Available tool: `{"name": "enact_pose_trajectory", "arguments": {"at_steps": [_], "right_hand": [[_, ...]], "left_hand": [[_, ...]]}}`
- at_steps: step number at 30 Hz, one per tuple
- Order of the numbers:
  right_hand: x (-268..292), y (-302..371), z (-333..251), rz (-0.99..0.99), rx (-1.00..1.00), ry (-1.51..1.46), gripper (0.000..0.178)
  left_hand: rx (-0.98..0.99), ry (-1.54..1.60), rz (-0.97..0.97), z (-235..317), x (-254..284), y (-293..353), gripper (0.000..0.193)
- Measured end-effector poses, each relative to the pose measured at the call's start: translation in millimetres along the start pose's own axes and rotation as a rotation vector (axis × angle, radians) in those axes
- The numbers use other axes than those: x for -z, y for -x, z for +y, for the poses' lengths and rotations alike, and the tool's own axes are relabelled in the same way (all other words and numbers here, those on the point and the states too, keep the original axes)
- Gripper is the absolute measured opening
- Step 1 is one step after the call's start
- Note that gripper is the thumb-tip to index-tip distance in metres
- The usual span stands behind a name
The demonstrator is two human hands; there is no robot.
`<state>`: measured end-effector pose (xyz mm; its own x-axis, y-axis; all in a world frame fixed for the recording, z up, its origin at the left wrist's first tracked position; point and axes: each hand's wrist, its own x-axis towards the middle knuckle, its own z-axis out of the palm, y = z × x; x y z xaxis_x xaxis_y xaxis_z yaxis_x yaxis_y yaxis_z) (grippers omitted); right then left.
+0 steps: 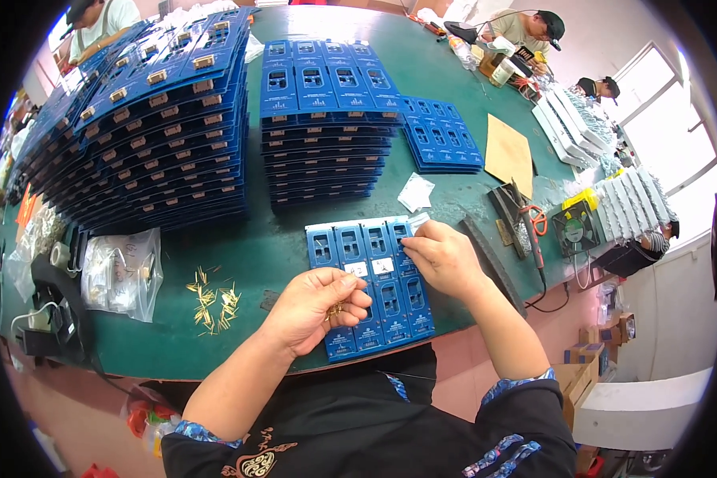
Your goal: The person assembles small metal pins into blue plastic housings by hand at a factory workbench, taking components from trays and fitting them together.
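A blue circuit-board panel [389, 299] made of several repeated boards lies on the green table near its front edge. My left hand [320, 309] is closed over the panel's left side, its fingers curled around a few thin brass pins [336, 309]. At the panel's upper right, my right hand [444, 256] is pinched, fingertips at one board's cutout; whatever they hold is too small to make out. Two small white pieces [382, 266] sit on the middle boards. Left of my left forearm, loose brass pins [213, 305] are scattered on the table.
Tall stacks of blue panels [327, 151] stand at the back, with a lower stack [446, 143] beside them. A clear bag [122, 275] lies left. To the right are a dark bar [492, 267], orange-handled scissors [538, 221] and a soldering iron [536, 251]. Co-workers [526, 36] sit across the table.
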<state>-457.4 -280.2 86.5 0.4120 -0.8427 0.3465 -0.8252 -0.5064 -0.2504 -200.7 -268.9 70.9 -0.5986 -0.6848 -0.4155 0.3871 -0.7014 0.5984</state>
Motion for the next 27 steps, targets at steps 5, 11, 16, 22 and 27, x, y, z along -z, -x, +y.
{"name": "enact_pose_trajectory", "arguments": {"at_steps": [5,11,16,22,27], "right_hand": [[7.6,-20.7,-26.6,-0.043,0.031,-0.371,0.022],[3.7,-42.9,-47.7,-0.204,0.36,-0.624,0.03],[15.4,-39.0,-52.0,-0.266,0.467,-0.468,0.035],[18.9,-20.8,-61.2,-0.293,0.316,-0.299,0.026],[6.2,5.7,-26.0,-0.291,0.009,-0.38,0.017]], "left_hand": [[0.097,0.012,-0.11,-1.3,3.3,0.7,0.019],[0.183,-0.014,-0.234,-2.3,6.8,0.6,0.019],[0.246,-0.096,-0.24,-2.8,7.5,-0.1,0.019],[0.248,-0.115,-0.24,-3.0,6.2,0.0,0.02],[0.192,-0.09,-0.183,-2.3,3.5,1.0,0.021]]}}
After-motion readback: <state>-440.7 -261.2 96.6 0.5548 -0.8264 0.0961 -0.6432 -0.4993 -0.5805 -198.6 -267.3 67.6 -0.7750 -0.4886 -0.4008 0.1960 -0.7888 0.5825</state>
